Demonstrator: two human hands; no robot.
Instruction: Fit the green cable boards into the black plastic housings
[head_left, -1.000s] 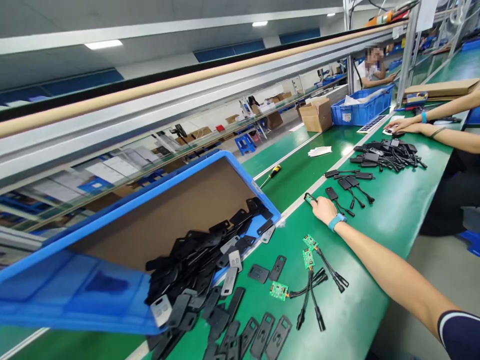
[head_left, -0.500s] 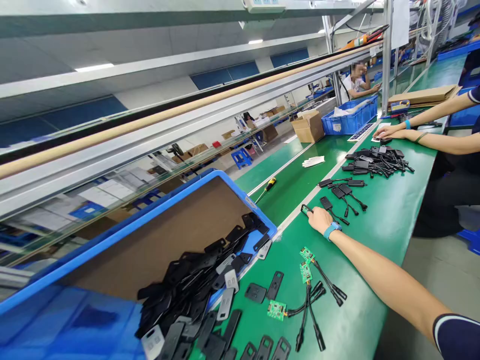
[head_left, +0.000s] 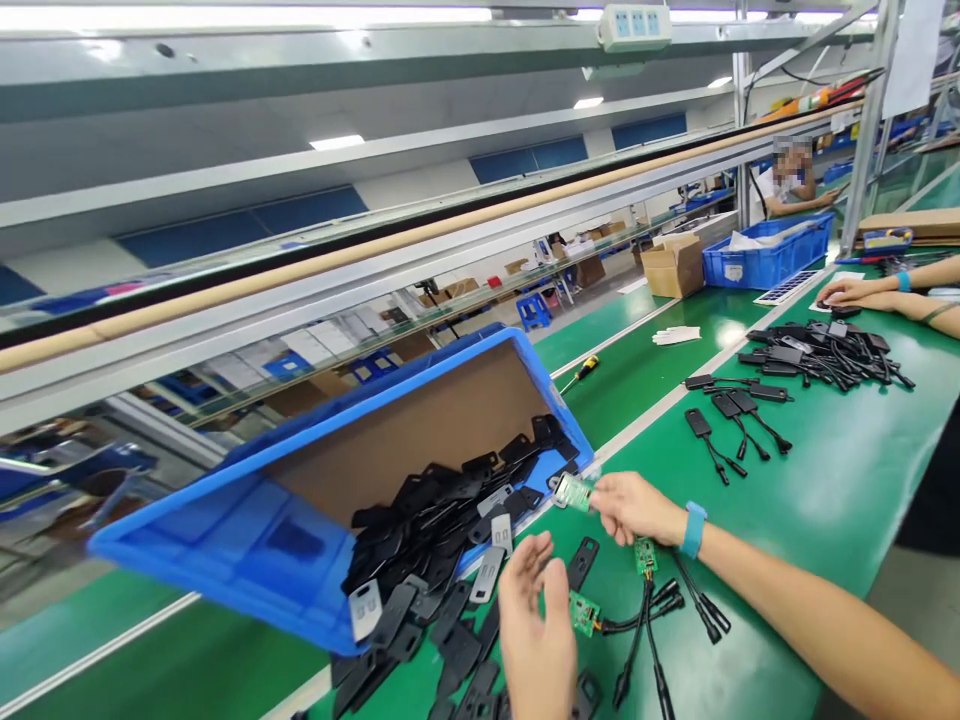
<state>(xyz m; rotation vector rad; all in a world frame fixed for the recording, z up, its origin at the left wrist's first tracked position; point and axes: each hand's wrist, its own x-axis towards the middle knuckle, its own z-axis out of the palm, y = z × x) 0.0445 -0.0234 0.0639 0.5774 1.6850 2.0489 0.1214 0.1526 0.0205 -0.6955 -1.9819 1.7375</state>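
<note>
Green circuit board (head_left: pixel 573 492), pinched tight by the right hand (head_left: pixel 636 508), sticks out longways to the left; the left hand (head_left: pixel 534 628), thumb and fingers apart, is near, behind the board.

- Bin (head_left: pixel 232 530): bright blue
- Covers (head_left: pixel 405 530): mostly black, a few grey
- Circuit boards (head_left: pixel 584 613): green; cables (head_left: pixel 630 626) black
- Wristband (head_left: pixel 694 530): light blue
- Tabletop (head_left: pixel 757 545): glossy green, whitish strip (head_left: pixel 637 427)
- Screwdriver (head_left: pixel 591 364): yellow-and-black handle
- Glove (head_left: pixel 676 336): white
- Carton (head_left: pixel 671 268): tan
- Sheet (head_left: pixel 787 288): dark blocks, white gridlines
</note>
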